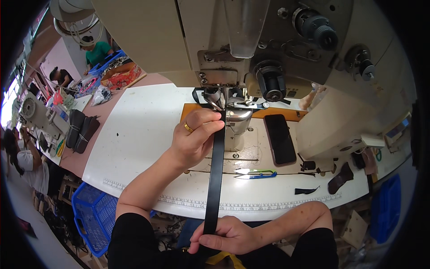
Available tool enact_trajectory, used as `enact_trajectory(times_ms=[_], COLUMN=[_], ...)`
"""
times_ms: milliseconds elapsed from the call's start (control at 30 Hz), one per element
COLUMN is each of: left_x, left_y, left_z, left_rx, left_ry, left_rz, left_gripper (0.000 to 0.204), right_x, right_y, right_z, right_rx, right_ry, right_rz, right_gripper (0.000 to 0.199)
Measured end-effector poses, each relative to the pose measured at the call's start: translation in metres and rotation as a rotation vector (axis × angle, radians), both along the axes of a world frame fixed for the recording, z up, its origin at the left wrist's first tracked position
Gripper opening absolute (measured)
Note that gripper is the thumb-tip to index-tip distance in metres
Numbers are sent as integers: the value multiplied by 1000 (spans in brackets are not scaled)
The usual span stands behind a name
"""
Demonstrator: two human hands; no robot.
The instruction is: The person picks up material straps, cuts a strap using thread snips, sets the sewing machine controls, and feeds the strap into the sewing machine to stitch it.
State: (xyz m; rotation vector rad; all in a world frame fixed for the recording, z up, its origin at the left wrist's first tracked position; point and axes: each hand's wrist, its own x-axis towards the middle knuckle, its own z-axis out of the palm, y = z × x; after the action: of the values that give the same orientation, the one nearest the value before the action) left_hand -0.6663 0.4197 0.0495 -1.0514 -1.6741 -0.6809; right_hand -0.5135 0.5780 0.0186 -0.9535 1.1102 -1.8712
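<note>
A long black strap (215, 175) runs from the needle area of the sewing machine (237, 117) down toward my body. Close below the presser foot, my left hand (195, 134), with a gold ring on one finger, pinches the strap's upper part. My right hand (226, 235) is closed around the strap's lower end at the table's front edge. Between the two hands the strap looks straight and taut. To the right of it, thread snips (256, 174) with a green and blue handle lie on the machine bed, below a dark phone (281, 140).
The white table (134, 134) has a ruler strip (183, 202) along its front edge. Dark scraps (340, 178) lie at the right. Blue baskets (95, 215) stand at the lower left, and dark bundles (81, 131) lie beyond the table. Other people work at the far left.
</note>
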Motion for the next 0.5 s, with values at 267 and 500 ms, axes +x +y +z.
enact_trajectory(times_ms=[267,500], left_x=[-2,1], left_y=[0,0], left_z=[-1,1], left_rx=[3,8], left_ry=[6,-8], left_rz=[-12,-7], left_gripper=[32,32], right_x=[-1,-2], right_y=[-1,-2], right_z=[-2,-1], right_rx=[-22,-43], right_ry=[-22,-67], right_rz=[2,9], right_gripper=[23,23])
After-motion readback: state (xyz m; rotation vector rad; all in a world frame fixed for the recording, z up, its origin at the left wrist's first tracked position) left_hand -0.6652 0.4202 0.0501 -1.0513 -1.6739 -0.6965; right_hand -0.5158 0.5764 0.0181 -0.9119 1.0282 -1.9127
